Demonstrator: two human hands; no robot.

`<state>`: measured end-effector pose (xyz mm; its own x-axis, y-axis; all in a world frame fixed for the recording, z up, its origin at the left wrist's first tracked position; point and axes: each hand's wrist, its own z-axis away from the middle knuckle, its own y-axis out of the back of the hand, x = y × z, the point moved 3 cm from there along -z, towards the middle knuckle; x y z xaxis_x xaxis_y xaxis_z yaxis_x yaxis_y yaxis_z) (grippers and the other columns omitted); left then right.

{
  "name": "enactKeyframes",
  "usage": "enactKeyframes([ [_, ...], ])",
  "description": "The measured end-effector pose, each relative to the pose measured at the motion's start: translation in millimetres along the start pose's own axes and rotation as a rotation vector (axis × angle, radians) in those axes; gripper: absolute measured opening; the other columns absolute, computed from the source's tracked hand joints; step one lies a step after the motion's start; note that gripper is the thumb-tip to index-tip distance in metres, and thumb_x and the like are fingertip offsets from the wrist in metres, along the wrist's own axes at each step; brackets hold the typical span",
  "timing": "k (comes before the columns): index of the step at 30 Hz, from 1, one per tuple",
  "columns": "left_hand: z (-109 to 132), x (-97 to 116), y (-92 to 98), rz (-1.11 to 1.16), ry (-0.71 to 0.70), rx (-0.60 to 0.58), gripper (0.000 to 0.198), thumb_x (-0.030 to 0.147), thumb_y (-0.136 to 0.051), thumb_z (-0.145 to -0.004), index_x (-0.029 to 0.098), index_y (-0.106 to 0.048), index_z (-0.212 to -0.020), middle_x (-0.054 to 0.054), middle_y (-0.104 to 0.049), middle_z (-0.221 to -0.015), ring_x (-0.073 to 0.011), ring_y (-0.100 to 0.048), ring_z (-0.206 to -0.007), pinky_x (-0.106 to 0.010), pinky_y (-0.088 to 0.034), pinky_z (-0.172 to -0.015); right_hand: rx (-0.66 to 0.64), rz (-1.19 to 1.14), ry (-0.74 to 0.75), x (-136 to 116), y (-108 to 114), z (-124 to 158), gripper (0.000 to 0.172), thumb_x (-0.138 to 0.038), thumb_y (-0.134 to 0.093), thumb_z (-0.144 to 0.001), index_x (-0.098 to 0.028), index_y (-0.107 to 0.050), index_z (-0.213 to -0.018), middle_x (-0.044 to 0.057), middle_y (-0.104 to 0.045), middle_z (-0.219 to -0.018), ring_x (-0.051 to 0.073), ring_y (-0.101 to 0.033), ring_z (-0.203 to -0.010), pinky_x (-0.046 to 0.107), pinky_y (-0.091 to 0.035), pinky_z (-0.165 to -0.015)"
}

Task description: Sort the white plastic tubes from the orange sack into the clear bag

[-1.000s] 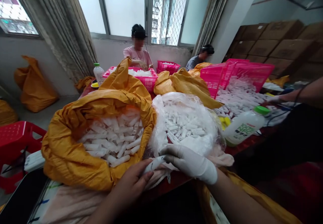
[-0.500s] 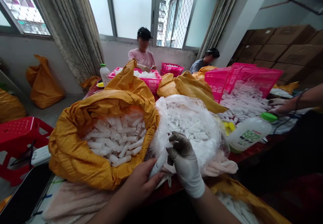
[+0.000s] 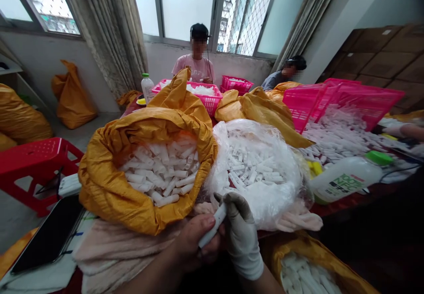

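My bare left hand (image 3: 194, 239) is wrapped round a slim white plastic tube (image 3: 213, 228) with small marks on its side, held slanting up to the right. At the tube's upper end, my gloved right hand (image 3: 241, 228) has its fingers curled in against it; the glove's fingertips are dirty. Just beyond the hands lies a clear plastic bag (image 3: 278, 199) full of small white pieces (image 3: 253, 168). To its left an open orange sack (image 3: 109, 197) holds many translucent white sleeves (image 3: 159, 170). Another orange sack (image 3: 326, 252) with white tubes sits at the lower right.
A phone (image 3: 49, 232) and a pink cloth (image 3: 122, 254) lie at the left front. On the right stand a green-capped bottle (image 3: 347, 179), a heap of white tubes (image 3: 341, 135) and pink baskets (image 3: 377, 104). Two people sit across the table; another person's arm shows at far right.
My right hand has come down and closed at the tube's upper end; before, its fingers were raised near it. The tube sits lower. The view has shifted, so the scene appears further right.
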<state>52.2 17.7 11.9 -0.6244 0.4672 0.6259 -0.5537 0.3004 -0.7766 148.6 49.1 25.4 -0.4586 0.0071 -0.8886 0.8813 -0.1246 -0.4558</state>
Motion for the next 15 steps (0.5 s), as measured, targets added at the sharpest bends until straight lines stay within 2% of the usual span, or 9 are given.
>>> enactKeyframes([
  [3, -3, -10, 0.0, 0.250, 0.105, -0.165, 0.031, 0.046, -0.058, -0.081, 0.015, -0.057, -0.081, 0.012, -0.035, -0.033, -0.0025, -0.013, -0.024, -0.014, -0.015, -0.027, -0.011, 0.013, 0.057, -6, -5, 4, 0.025, -0.045, -0.075, -0.065, -0.023, -0.065, -0.074, -0.002, -0.069, -0.070, 0.009, -0.057, -0.051, 0.022, -0.050, -0.049],
  [5, -6, -16, -0.5, 0.370, 0.159, -0.269, 0.029, 0.045, -0.057, -0.083, 0.016, -0.056, -0.083, 0.012, -0.036, -0.034, -0.0028, -0.010, -0.024, -0.015, -0.012, -0.026, 0.005, -0.032, 0.062, -10, -7, 4, 0.024, -0.043, -0.076, -0.066, -0.023, -0.064, -0.074, -0.004, -0.068, -0.065, 0.007, -0.053, -0.045, 0.018, -0.045, -0.044],
  [9, -11, -23, -2.1, 0.436, 0.175, -0.349, 0.029, 0.046, -0.055, -0.083, 0.017, -0.057, -0.084, 0.013, -0.035, -0.034, -0.0032, -0.008, -0.024, -0.015, -0.010, -0.026, 0.037, -0.122, 0.076, -13, -4, 5, 0.025, -0.040, -0.078, -0.063, -0.024, -0.063, -0.075, -0.005, -0.069, -0.063, 0.010, -0.062, -0.055, 0.020, -0.051, -0.053],
  [11, -12, -23, -0.5, 0.342, 0.109, -0.292, 0.030, 0.047, -0.055, -0.083, 0.017, -0.058, -0.083, 0.012, -0.035, -0.033, -0.0035, -0.012, -0.023, -0.015, -0.014, -0.026, -0.004, -0.118, 0.079, -9, -2, 6, 0.022, -0.040, -0.076, -0.067, -0.024, -0.063, -0.076, -0.004, -0.071, -0.066, 0.011, -0.065, -0.060, 0.023, -0.054, -0.059],
  [15, -13, -13, 8.2, -0.058, -0.083, -0.028, 0.033, 0.046, -0.061, -0.080, 0.013, -0.061, -0.077, 0.008, -0.041, -0.034, -0.0031, -0.026, -0.027, -0.014, -0.021, -0.031, -0.100, -0.139, 0.022, 1, 1, 6, 0.019, -0.038, -0.073, -0.072, -0.024, -0.064, -0.081, -0.002, -0.073, -0.072, 0.012, -0.068, -0.066, 0.026, -0.056, -0.066],
])
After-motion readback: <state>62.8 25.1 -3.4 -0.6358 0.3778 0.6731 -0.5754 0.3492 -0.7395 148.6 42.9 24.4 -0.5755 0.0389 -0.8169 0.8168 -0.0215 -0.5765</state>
